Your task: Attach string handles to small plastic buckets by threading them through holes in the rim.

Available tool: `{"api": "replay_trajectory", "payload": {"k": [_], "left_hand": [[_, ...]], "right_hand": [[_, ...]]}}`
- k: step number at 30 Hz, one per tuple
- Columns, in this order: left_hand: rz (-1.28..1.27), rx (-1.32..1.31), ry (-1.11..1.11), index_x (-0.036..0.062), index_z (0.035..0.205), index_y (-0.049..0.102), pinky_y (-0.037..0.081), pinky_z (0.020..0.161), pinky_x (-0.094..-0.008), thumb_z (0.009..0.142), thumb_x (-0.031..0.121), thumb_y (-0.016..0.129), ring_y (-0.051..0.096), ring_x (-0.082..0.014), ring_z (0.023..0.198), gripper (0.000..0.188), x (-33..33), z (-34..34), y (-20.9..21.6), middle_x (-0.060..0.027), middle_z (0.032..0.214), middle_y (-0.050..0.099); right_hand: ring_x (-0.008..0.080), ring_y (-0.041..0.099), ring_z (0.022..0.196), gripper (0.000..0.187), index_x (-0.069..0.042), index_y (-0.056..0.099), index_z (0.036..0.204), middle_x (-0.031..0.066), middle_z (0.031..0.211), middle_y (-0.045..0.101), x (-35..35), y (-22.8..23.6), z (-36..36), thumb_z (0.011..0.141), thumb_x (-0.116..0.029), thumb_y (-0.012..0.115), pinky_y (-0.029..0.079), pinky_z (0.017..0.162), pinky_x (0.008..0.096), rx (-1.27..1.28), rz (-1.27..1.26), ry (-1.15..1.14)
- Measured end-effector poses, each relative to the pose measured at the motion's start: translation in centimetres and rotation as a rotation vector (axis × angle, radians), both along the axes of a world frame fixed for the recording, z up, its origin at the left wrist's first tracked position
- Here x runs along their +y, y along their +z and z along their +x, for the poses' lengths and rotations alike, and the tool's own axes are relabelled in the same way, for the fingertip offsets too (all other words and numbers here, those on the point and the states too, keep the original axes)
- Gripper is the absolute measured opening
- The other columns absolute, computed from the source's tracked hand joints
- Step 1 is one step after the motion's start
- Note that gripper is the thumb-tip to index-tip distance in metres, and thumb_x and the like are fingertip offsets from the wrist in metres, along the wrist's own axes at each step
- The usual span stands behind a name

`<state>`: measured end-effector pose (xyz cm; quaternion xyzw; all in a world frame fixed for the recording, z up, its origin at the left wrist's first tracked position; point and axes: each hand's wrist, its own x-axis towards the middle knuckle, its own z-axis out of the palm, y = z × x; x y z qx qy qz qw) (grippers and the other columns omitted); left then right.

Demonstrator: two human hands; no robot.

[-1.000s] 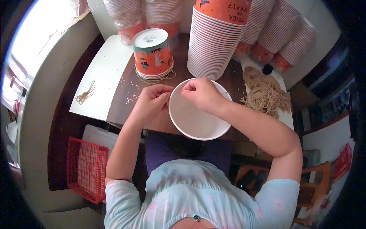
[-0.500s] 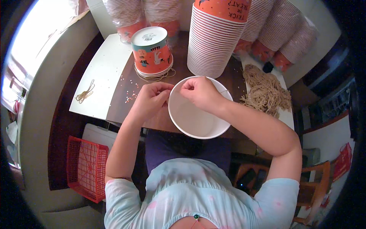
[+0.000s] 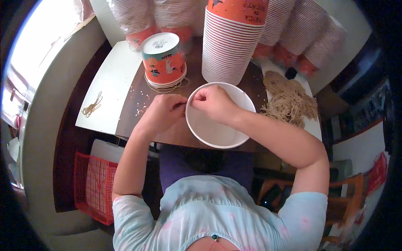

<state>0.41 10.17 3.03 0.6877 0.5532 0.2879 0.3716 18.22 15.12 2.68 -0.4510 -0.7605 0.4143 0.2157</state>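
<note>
A white-lined paper bucket (image 3: 217, 133) stands tilted at the table's near edge, its open mouth facing me. My left hand (image 3: 166, 109) is closed against the outside of its left wall, thumb and fingers pinched together at the rim. My right hand (image 3: 212, 101) reaches over the mouth, with its curled fingertips inside, by the same left wall. What either hand pinches is hidden. Beyond stands a tall stack of nested paper buckets (image 3: 228, 52). Left of it, a few orange printed buckets (image 3: 164, 67) sit upside down with cords looped around their base.
On the right lies a heap of tan cords (image 3: 289, 100). A small cord bundle (image 3: 93, 104) rests on the white left side of the table. Tiny loose bits (image 3: 141, 109) dot the brown top. Plastic-wrapped bucket stacks (image 3: 173, 19) line the back; a red basket (image 3: 95, 186) is below left.
My right fingertips have moved left and down, closer to the bucket's left wall. My left hand has turned, its back now more upward. The cord at the bucket's right wall shows less. The view shifted slightly.
</note>
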Motion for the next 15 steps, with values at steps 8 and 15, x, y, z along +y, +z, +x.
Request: {"api": "replay_trajectory", "payload": {"k": [8, 15], "left_hand": [[0.259, 0.002, 0.052, -0.0029, 0.089, 0.064, 0.047, 0.059, -0.0314, 0.078, 0.009, 0.062, 0.061, -0.0207, 0.062, 0.017, -0.5, 0.1, -1.9, -0.0161, 0.072, 0.063], [0.006, -0.322, 0.168, -0.004, 0.081, 0.065, 0.043, 0.056, -0.0227, 0.081, 0.009, 0.06, 0.055, -0.0085, 0.06, 0.014, -0.7, -0.5, -2.6, -0.0018, 0.067, 0.06]], "right_hand": [[0.009, 0.057, 0.066, 0.015, -0.003, 0.069, 0.081, 0.0032, 0.069, 0.064, -0.3, -0.1, 0.1, 0.08, -0.017, 0.065, 0.046, 0.06, 0.028, 0.001, -0.123, 0.029], [0.0103, 0.058, 0.069, 0.024, -0.001, 0.066, 0.095, 0.0055, 0.078, 0.066, -0.5, 1.7, 0.8, 0.079, -0.019, 0.067, 0.046, 0.061, 0.0273, -0.051, -0.186, 0.149]]}}
